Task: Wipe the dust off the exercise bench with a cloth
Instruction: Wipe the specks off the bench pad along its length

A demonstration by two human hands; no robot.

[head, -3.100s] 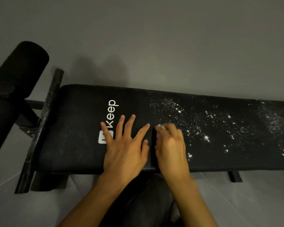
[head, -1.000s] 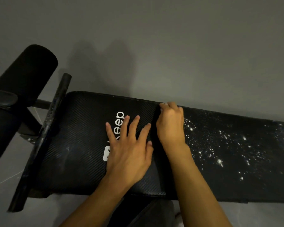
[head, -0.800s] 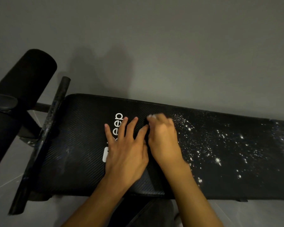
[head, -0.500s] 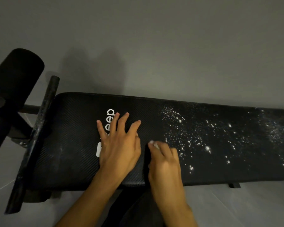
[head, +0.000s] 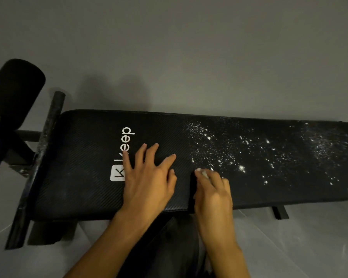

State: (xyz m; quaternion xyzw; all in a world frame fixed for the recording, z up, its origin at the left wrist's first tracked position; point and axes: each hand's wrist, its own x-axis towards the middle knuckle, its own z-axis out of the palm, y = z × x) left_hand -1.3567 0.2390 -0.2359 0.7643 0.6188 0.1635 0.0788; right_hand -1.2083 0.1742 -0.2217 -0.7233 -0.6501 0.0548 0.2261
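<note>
Dim, grainy, wide-angle view

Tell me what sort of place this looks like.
Probably a home workout corner or a small gym room: a black padded exercise bench with a Keep logo, a foam roller pad at its end, and a pale tiled floor by a plain grey wall.

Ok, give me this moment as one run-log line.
left hand flat on bench | right hand holds cloth at dust edge | dust covers right part | logo end looks clean
</note>
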